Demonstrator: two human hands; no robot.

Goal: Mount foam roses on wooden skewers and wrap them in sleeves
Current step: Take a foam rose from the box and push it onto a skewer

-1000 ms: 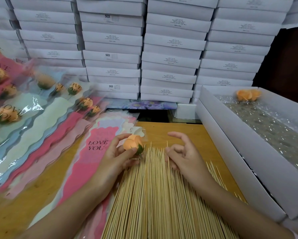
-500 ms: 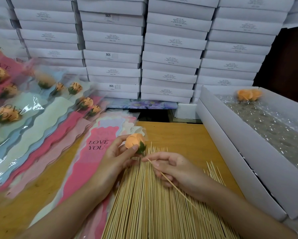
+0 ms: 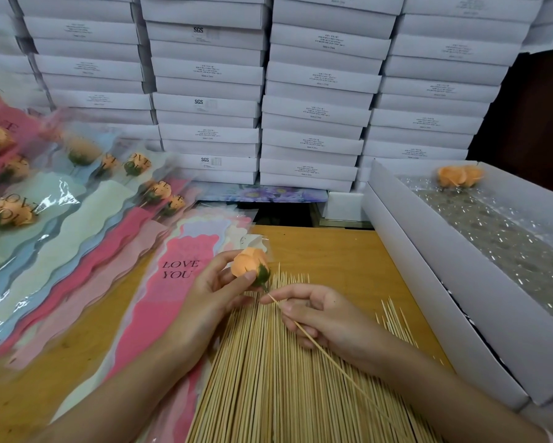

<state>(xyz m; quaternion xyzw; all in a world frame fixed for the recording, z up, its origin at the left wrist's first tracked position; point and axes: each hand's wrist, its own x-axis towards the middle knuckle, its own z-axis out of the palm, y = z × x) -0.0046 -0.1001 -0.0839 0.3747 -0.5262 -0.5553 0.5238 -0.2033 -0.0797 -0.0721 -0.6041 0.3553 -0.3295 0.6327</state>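
My left hand (image 3: 216,290) holds an orange foam rose (image 3: 248,263) with a green base between thumb and fingers, above the far end of the skewer pile. My right hand (image 3: 320,314) pinches one wooden skewer (image 3: 329,361) near its tip, and that tip touches the rose's green base. The skewer's long end slants back towards the lower right. A wide pile of loose skewers (image 3: 268,378) lies on the wooden table under both hands. A stack of pink "LOVE YOU" sleeves (image 3: 176,276) lies just left of my left hand.
Wrapped roses in sleeves (image 3: 61,219) fan out at the left. An open white box (image 3: 428,282) lined with bubble wrap stands at the right, with orange roses (image 3: 459,175) at its far end. Stacked white boxes (image 3: 300,91) wall off the back of the table (image 3: 332,251).
My right hand picked a single skewer from the pile and brought its tip up to the rose's base. My left hand kept the rose almost in place.
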